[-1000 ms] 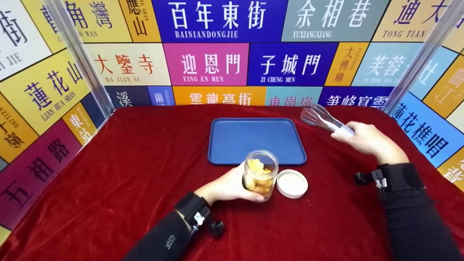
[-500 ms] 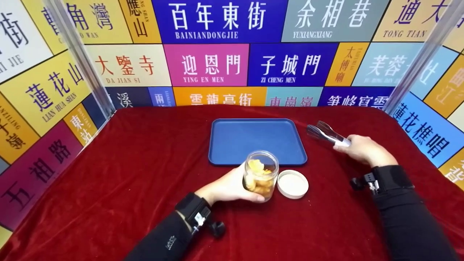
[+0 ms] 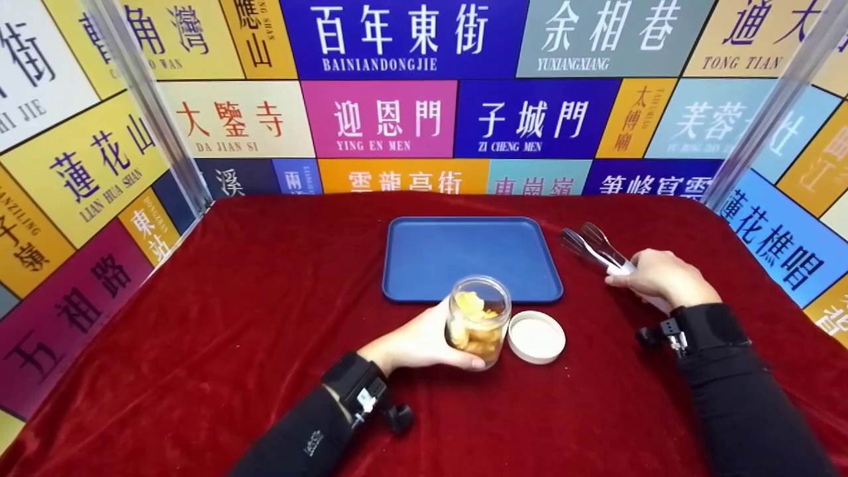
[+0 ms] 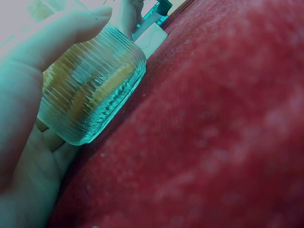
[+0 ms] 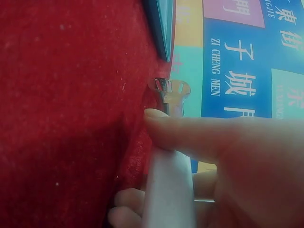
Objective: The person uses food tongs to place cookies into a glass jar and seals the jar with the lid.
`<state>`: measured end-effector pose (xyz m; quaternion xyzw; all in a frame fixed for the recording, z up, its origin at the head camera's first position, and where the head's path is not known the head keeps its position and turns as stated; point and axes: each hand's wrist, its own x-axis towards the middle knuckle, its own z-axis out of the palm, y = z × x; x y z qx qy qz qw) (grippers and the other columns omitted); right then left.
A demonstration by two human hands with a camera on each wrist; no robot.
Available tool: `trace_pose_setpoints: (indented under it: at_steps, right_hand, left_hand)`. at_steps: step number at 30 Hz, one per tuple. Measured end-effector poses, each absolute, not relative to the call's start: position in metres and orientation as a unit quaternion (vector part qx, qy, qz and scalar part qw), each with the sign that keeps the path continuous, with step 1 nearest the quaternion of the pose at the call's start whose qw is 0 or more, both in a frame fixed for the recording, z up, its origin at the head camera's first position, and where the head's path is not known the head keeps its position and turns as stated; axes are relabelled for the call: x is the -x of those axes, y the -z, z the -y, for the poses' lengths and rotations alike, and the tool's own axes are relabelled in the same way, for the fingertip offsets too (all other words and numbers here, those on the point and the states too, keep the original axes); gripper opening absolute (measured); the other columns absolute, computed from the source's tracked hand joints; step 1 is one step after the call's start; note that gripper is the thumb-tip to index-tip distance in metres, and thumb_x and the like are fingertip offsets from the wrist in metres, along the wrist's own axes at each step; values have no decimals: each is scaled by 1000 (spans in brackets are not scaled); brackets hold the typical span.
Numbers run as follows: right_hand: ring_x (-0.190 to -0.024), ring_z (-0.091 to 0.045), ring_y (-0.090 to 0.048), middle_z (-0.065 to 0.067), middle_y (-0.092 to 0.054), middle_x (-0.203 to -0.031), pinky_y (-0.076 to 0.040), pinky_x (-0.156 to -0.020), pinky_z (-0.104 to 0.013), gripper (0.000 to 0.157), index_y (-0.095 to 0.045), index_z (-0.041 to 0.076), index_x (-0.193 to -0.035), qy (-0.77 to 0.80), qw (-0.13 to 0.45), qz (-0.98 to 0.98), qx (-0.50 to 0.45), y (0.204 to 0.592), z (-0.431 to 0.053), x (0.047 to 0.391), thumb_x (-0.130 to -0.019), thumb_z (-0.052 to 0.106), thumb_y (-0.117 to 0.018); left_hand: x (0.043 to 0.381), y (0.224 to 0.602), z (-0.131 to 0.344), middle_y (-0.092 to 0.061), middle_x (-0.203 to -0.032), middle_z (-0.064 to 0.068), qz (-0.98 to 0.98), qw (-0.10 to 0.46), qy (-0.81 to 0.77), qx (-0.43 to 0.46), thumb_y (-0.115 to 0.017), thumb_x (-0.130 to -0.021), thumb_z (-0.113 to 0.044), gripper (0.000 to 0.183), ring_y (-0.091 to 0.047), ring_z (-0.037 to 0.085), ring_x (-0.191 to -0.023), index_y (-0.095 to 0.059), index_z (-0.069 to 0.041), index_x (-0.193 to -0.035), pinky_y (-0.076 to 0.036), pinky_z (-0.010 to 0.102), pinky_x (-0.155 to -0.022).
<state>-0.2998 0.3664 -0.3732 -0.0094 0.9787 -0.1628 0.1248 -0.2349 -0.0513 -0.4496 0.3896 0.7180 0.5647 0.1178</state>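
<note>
My left hand (image 3: pixel 424 341) grips a ribbed glass jar (image 3: pixel 491 361) from its left side, thumb across the front. Inside the uncovered jar are yellow-brown snack pieces (image 3: pixel 478 331), also visible through the glass in the left wrist view. Over at the right, my right hand (image 3: pixel 666 277) holds metal tongs (image 3: pixel 589 246) by their white handle (image 5: pixel 170 190). The two tong heads stand a little apart with nothing between them, pointing away toward the back, to the right of the blue tray. In the right wrist view the thumb lies along the handle and other fingers curl beneath it.
A blue tray (image 3: pixel 467 248) lies behind the jar. The white lid (image 3: pixel 536 338) rests just right of the jar, on the red cloth (image 3: pixel 265 285). Panels with printed characters (image 3: pixel 377 119) and clear upright posts (image 3: pixel 156 112) border the table's back and sides.
My right hand has come down and slightly left with the tongs, nearer the cloth. The tong heads now sit lower in the head view. My left hand and the jar have stayed put.
</note>
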Motion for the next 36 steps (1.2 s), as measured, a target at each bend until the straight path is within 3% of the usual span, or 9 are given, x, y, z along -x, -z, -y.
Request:
trace_pose_setpoints:
  at_steps: [4, 12, 20, 24, 31, 36]
  right_hand:
    - [-79, -28, -59, -11, -63, -85, -47, -66, -40, 56, -73, -1, -104, 138, 126, -982, 18, 371, -366, 300, -96, 55, -72]
    - [-85, -31, -62, -19, -69, -107, -48, -64, -39, 68, -71, -6, -123, 141, 113, -983, 13, 368, -366, 299, -95, 56, -73]
    - [-100, -43, -63, -30, -68, -121, -53, -81, -58, 69, -69, -6, -125, 128, 83, -988, 17, 358, -361, 295, -96, 57, -70]
    - [-101, -43, -63, -27, -70, -120, -52, -84, -62, 64, -71, -3, -124, 135, 58, -989, 28, 349, -352, 291, -97, 55, -70]
    - [-102, -39, -65, -21, -72, -114, -51, -89, -60, 54, -70, -1, -124, 141, 38, -980, 136, 336, -318, 280, -99, 46, -74]
    - [-124, -43, -60, -25, -66, -133, -47, -106, -62, 63, -65, -2, -138, 146, 61, -958, 237, 330, -295, 264, -97, 43, -79]
  left_hand:
    - [235, 450, 52, -68, -133, -7, -724, 119, -561, -382, -99, -74, -20, 96, -64, 11, -124, -44, -6, -152, -46, 33, -115]
    - [235, 450, 52, -68, -133, -7, -724, 118, -561, -383, -100, -73, -20, 97, -64, 11, -125, -44, -6, -152, -46, 33, -115]
    - [235, 450, 51, -68, -134, -7, -717, 120, -569, -385, -99, -74, -18, 100, -63, 12, -126, -40, -4, -153, -45, 34, -117]
    - [235, 450, 51, -68, -134, -7, -717, 119, -569, -384, -99, -74, -17, 100, -63, 12, -126, -40, -4, -153, -45, 34, -117]
    - [235, 451, 52, -68, -132, -7, -725, 116, -561, -382, -99, -74, -21, 97, -64, 11, -125, -44, -6, -152, -46, 33, -116]
    - [235, 451, 52, -69, -132, -7, -727, 116, -559, -382, -100, -74, -22, 97, -64, 11, -124, -44, -7, -152, -46, 33, -115]
